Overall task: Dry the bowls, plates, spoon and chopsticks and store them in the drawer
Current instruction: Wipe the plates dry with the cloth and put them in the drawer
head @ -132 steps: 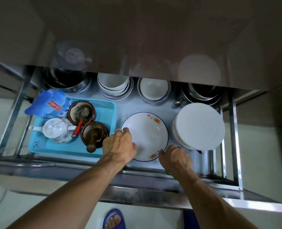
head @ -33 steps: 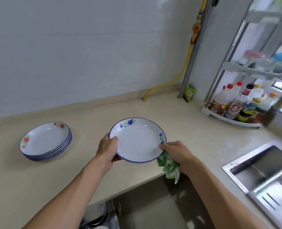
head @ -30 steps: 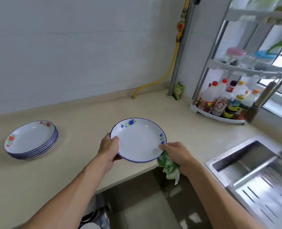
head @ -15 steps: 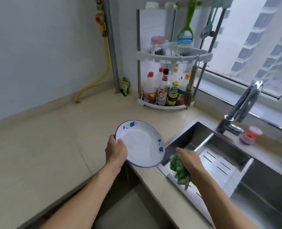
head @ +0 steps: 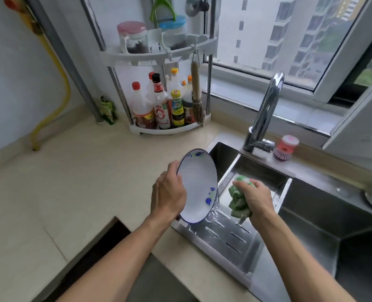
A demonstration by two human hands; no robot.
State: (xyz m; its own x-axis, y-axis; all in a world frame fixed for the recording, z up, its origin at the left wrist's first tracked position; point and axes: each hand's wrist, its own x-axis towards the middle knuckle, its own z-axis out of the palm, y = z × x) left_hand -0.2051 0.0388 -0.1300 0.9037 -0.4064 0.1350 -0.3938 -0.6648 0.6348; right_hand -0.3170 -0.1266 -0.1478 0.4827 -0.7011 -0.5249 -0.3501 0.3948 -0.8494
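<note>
— Plate [head: 197,185] at centre frame, white with a blue rim and blue flowers, tipped steeply on edge over the left lip of the sink [head: 311,225].

— Held how?

— Gripped by the left hand [head: 168,196], fingers curled round the rim on the left side, thumb on the near face. Water [head: 214,212] running off the lowest edge onto the slotted steel drainboard [head: 228,234] below.

— And on the right?

— Right hand [head: 254,198] just right of the plate, closed tight round a bunched green cloth [head: 238,198]. Not touching the plate; held above the drainboard.

— Anything else around?

— Chrome tap [head: 265,110] rising behind the sink, upper right of centre. Pink dish brush [head: 286,147] beside its base on the ledge. White corner rack [head: 165,88] in the upper middle, sauce bottles [head: 161,107] on the lower shelf, jars above, a small straw brush [head: 196,94] hanging from the upper shelf. Yellow hose [head: 54,88] down the wall at upper left. Beige counter [head: 61,192] across the left half. Open window [head: 300,40] at upper right, tower blocks beyond.
</note>
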